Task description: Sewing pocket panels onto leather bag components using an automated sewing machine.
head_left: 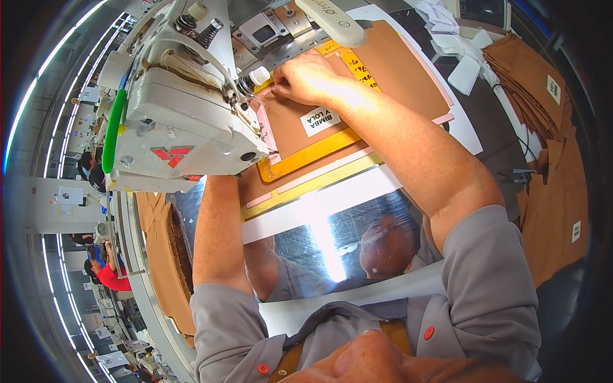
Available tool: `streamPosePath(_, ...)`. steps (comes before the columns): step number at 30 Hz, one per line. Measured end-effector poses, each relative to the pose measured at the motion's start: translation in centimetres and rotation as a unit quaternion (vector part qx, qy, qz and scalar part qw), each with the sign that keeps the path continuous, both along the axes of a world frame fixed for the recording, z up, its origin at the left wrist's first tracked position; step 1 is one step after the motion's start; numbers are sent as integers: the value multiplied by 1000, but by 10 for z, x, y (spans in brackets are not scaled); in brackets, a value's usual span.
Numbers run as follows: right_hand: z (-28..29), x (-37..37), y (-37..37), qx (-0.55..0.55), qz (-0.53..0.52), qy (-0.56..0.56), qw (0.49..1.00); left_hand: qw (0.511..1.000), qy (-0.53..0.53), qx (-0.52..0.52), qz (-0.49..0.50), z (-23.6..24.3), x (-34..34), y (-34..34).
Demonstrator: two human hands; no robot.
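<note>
My right hand (301, 78) is beside the needle area of a white sewing machine (185, 121). Its fingers are curled and pinched together low over a brown fabric panel (285, 127); whatever is between the fingertips is too small to make out. The panel lies in a yellow template frame (313, 157), with pink strips along its edges and a white printed label (319, 120) on top. My left forearm (221, 226) reaches up behind the machine head, which hides the left hand.
A shiny metal plate (300, 246) lies between my arms. Brown panels are stacked at the left (163, 262), and more brown pieces (555, 204) lie at the right. White scraps (466, 64) sit at the upper right. A person in red (115, 274) is far off at the left.
</note>
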State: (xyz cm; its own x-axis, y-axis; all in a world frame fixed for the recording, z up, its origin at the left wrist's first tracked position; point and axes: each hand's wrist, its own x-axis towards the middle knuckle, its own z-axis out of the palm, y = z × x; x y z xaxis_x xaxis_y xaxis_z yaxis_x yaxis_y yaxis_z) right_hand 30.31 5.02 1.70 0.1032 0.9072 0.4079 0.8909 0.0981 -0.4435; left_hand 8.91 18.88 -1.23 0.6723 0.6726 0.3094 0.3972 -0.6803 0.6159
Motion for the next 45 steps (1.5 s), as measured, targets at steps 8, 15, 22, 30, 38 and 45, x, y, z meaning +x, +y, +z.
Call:
streamPosePath(8, -4, -1, -2, 63, -20, -41, 997, 986, 110, 126, 5, 18, 20, -5)
streamPosePath(15, -14, -1, 4, 73, 35, -77, 994, 972, 83, 220, -24, 14, 28, 1)
streamPosePath(22, -10, -2, 2, 59, 48, -91, 993, 947, 57, 312, -52, 11, 16, 3)
streamPosePath(30, -6, 0, -4, 23, 62, -106, 992, 907, 29, 412, -86, 6, 22, 2)
streamPosePath(38, -6, -4, -2, 55, 69, -164, 983, 852, -5, 512, -113, 6, 2, -8)
streamPosePath(45, -2, -11, -9, 63, 69, -188, 978, 964, -57, 209, -155, 48, 9, -61)
